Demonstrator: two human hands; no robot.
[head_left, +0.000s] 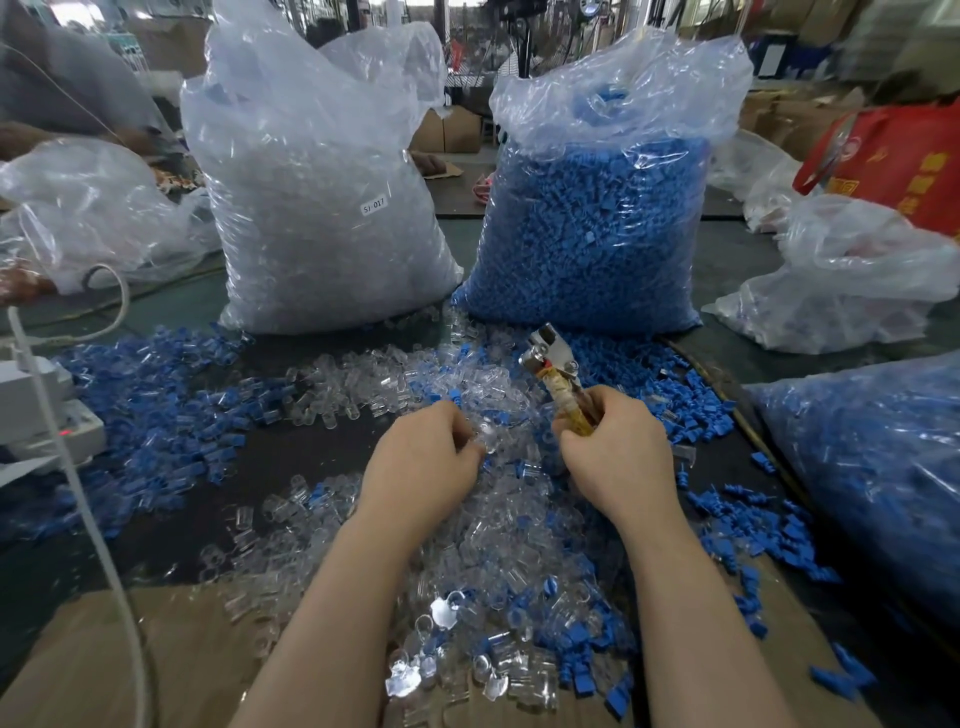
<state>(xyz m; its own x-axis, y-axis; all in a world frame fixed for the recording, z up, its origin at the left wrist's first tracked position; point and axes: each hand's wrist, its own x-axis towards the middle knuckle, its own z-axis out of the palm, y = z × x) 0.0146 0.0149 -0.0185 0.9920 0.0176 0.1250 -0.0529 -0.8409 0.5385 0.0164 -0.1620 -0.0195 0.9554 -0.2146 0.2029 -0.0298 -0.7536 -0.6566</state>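
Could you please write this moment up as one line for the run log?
left hand: holds clear piece | right hand: grips pliers, head raised | around: loose pieces, clear and blue

two full bags (322, 208) stand side by side behind the loose parts (498, 545) on the table (291, 457).

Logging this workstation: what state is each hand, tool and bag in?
left hand, pinching a clear plastic piece
right hand, gripping the pliers by their handles
pliers, head pointing up and away
bag of clear parts, upright, top open
bag of blue parts, upright, top open
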